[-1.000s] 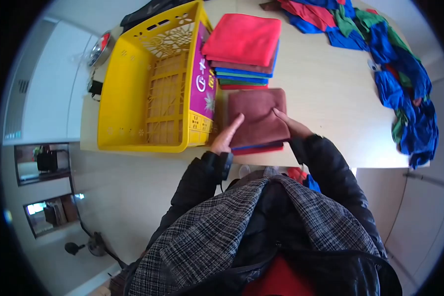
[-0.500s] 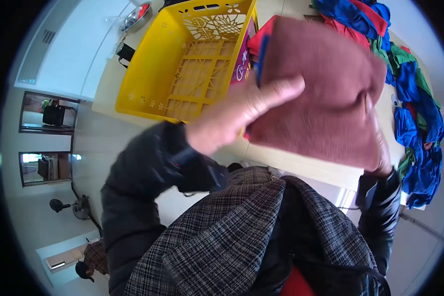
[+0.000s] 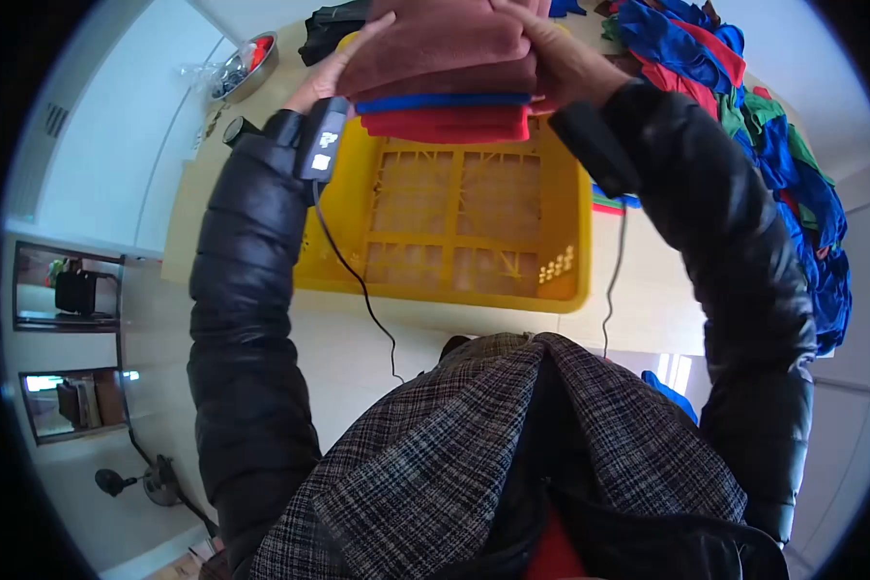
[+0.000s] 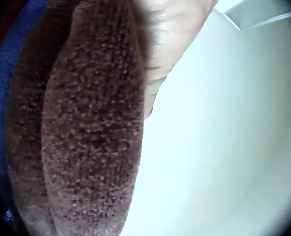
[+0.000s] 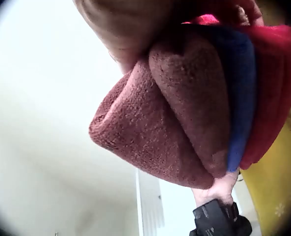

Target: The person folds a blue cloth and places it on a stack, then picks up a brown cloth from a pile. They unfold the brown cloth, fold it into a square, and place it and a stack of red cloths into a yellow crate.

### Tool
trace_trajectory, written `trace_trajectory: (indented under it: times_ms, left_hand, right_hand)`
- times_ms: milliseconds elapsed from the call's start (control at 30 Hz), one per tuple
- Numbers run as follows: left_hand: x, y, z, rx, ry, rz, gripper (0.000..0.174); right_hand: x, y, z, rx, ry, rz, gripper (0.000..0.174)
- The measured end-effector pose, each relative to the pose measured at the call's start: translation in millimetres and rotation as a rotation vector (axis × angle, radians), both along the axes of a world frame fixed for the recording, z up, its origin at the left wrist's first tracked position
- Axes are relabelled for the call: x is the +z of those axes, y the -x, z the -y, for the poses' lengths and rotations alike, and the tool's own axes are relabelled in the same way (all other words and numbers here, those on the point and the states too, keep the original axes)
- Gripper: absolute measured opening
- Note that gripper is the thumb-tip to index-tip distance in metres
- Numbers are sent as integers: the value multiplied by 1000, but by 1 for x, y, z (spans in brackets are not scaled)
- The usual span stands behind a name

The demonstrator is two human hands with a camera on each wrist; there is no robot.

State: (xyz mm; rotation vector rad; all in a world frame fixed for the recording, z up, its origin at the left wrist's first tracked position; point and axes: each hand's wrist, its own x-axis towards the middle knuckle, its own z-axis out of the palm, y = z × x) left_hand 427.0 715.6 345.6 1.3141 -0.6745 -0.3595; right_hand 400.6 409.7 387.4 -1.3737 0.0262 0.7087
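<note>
Both hands hold a stack of folded cloths, brown (image 3: pixel 445 43) on top, blue (image 3: pixel 445 101) and red (image 3: pixel 445 124) below, over the far part of the yellow crate (image 3: pixel 435 293). At the stack's left side the left hand (image 3: pixel 333 72) grips it, thumb on the brown cloth. My right hand (image 3: pixel 575 63) grips the right side, thumb on top and fingers lower at the edge. In the right wrist view the brown (image 5: pixel 150 123), blue (image 5: pixel 241 98) and red (image 5: pixel 273 93) layers hang between the right hand (image 5: pixel 130 29) and the left hand (image 5: pixel 219 189).
Crumpled blue, red and green cloths (image 3: pixel 778 174) lie along the table's right side. A metal bowl (image 3: pixel 251 70) stands at the back left, near a black cylindrical object (image 3: pixel 239 130). Part of another cloth pile (image 3: pixel 611 205) shows right of the crate.
The hands lifted the brown-topped stack off the table and carried it left and away from the body, over the crate. The crate now appears nearer the middle of the head view.
</note>
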Motion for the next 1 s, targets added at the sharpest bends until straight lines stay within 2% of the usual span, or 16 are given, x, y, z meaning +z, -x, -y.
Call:
trace_trajectory:
  times_ms: [33,67,100,133,200,233,267,333,400,467,533,600,767,900,967,1000]
  left_hand:
    - [-2,7,-4,120,41,-249,70]
    - [-3,8,-15,237,76,-503,77]
    - [-38,-29,-42,137,126,-534,87]
    - [-73,-55,-65,124,129,-543,87]
    - [-119,-88,-81,-98,-123,-29,91]
    - [-96,-56,-73,51,-387,131,94]
    - [-102,-56,-81,38,-333,148,86]
    - [-88,-39,-56,287,-140,-527,74]
    - [-103,-44,-50,335,-108,-474,69]
    - [-109,-52,-49,335,-136,-797,68]
    - [-118,-64,-51,351,-191,-779,69]
    - [-144,-83,-60,311,-233,-769,72]
    - [-161,-93,-65,424,-402,-698,84]
    - [-185,-104,-69,451,-429,-771,74]
    - [-204,-115,-75,477,-655,-597,73]
    - [-204,-122,-75,481,-654,-588,73]
  right_hand:
    - [-20,-21,-21,-52,70,-165,69]
    - [-42,-33,-44,-59,79,-169,69]
    - [-63,-42,-64,-100,-100,-22,69]
    - [-92,-53,-78,-144,-278,125,69]
    - [-144,-87,-76,-201,-165,94,69]
    - [-153,-84,-80,-174,-249,53,72]
    - [-161,-83,-90,-145,-332,13,76]
    - [-181,-85,-98,-162,-398,-69,72]
    - [-196,-91,-102,-205,-427,-79,64]
    - [-225,-106,-105,-149,-514,-53,63]
    - [-237,-107,-107,-115,-545,-104,63]
    - [-241,-104,-117,-219,-476,-105,66]
    - [-265,-115,-127,-166,-501,-95,70]
    - [-290,-116,-132,-181,-439,-185,71]
    - [-290,-105,-134,-196,-445,-223,72]
    - [-286,-105,-136,-214,-447,-250,73]
